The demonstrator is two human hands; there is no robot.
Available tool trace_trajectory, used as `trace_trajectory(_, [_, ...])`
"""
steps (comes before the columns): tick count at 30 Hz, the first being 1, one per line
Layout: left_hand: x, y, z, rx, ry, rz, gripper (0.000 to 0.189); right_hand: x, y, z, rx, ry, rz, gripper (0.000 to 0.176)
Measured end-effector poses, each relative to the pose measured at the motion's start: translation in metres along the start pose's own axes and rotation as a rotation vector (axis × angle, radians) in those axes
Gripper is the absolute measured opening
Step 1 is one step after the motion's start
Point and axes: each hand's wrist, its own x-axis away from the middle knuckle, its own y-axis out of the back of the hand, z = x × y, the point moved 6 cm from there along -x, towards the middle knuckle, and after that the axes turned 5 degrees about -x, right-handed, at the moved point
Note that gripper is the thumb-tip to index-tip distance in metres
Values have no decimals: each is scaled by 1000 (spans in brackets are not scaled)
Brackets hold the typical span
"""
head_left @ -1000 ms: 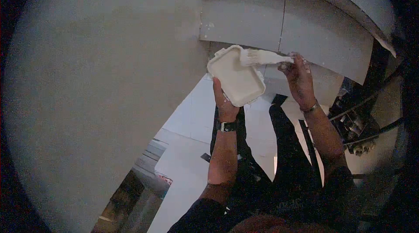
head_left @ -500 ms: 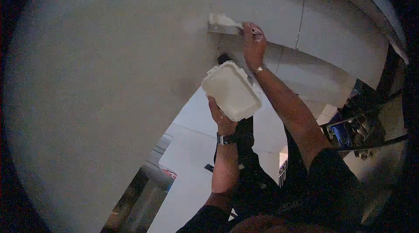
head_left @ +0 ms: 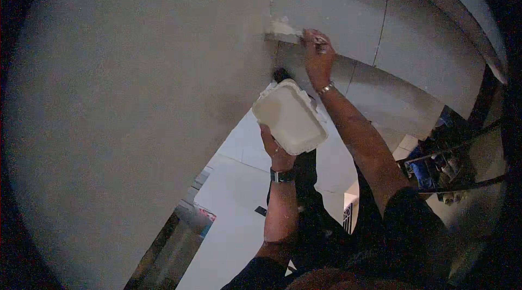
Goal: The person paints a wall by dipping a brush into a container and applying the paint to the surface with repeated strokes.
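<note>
While the left hand [head_left: 278, 151] bears the shallow pale tray [head_left: 311, 106] at its near left side, thumb along the rim and the other fingers hidden beneath, the right hand [head_left: 319, 51] is curled closely around the handle end of a whitened brush [head_left: 285, 28]. The brush lies beyond the tray, to the right hand's left, and that hand is much the nearer to it. Its long axis runs roughly sideways, bristles toward the wall [head_left: 125, 100], at the lower left corner of the pale panel [head_left: 331, 7]; whether they press on its surface, I cannot tell. The tray's long axis slants from far left to near right, well apart from the bristles.
</note>
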Motion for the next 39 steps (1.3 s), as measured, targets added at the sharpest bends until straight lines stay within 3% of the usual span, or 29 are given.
trace_trajectory(2, [3,4,-2,-25,-9,-28,70,9,-19,18,90,10,38,23])
trace_trajectory(7, [9,20,-5,-88,-44,-135,65,28,-31,62,-480,-90,193,24])
trace_trajectory(11, [8,31,-5,-81,-113,-106,64,25,-27,50,-444,-161,260,23])
trace_trajectory(14, [11,39,-3,-25,-82,-129,66,11,-37,-9,-425,-217,183,24])
trace_trajectory(16, [12,45,1,67,-25,-118,66,-2,-28,-26,-33,92,105,26])
trace_trajectory(17, [12,49,2,50,-14,-154,67,-5,-26,-45,-33,87,107,26])
trace_trajectory(20, [12,53,5,2,-2,-163,68,-8,-11,-48,16,211,3,28])
trace_trajectory(22, [9,49,3,-24,-12,-141,68,3,-2,-30,-184,-145,-18,27])
trace_trajectory(25, [7,43,1,-28,-34,-130,67,4,2,-18,40,-10,-72,25])
trace_trajectory(28, [6,38,5,180,60,-94,66,-3,-23,-23,-18,53,-12,25])
trace_trajectory(30, [8,37,-7,-156,-146,-128,65,-12,-38,-22,-18,133,30,26])
trace_trajectory(31, [8,37,-8,-157,-145,-128,65,-13,-42,-17,-16,215,73,26])
trace_trajectory(35, [8,28,-7,-61,-75,-67,64,-10,-20,7,-181,198,84,24])
trace_trajectory(37, [8,25,-7,-40,-63,-77,64,-8,-9,2,-263,-2,-47,24])
trace_trajectory(39, [8,23,-10,-71,-73,-89,64,-18,-9,-40,-98,108,-75,24])
